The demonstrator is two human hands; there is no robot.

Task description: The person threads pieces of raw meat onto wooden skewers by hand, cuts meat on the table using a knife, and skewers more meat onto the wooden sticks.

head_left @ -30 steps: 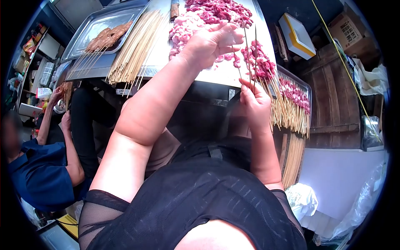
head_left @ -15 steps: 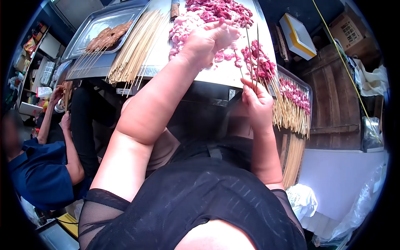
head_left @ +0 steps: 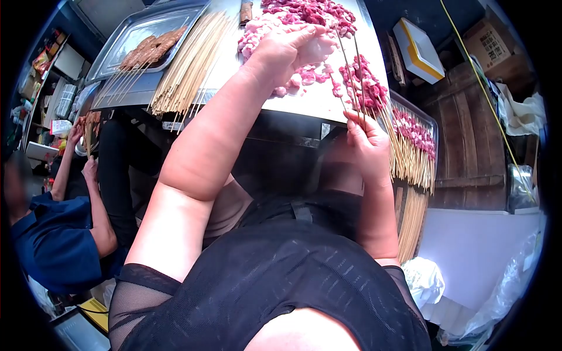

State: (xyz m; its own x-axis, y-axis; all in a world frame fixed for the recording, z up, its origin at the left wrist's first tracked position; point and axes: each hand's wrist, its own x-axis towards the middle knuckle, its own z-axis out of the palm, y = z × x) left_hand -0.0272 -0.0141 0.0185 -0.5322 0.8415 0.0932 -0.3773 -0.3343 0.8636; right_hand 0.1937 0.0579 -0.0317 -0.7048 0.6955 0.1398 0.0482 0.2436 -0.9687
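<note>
My right hand (head_left: 369, 139) is closed on a few thin skewers (head_left: 356, 70) that point up over the table edge. A small piece of meat (head_left: 337, 89) is on one of them. My left hand (head_left: 295, 50) is over the meat on the table, left of the skewer tips. Its thumb and fingers are drawn together, and whether meat is between them is hidden by glare. Beyond it lies a pile of red and pale meat pieces (head_left: 336, 14). Meat skewers (head_left: 369, 88) lie at the table's right side, close to my right hand.
Bare bamboo skewers (head_left: 190, 64) lie on the left, beside a metal tray (head_left: 108, 61) with browned meat skewers (head_left: 152, 50). A knife handle (head_left: 246, 13) is at the back. More skewered meat (head_left: 414, 137) fills a right-hand tray. A co-worker (head_left: 64, 240) sits at left, holding skewers.
My left hand has shifted slightly left and down. My right hand has moved a little right and down with its skewers, which now lean more to the left. The co-worker's hands moved slightly.
</note>
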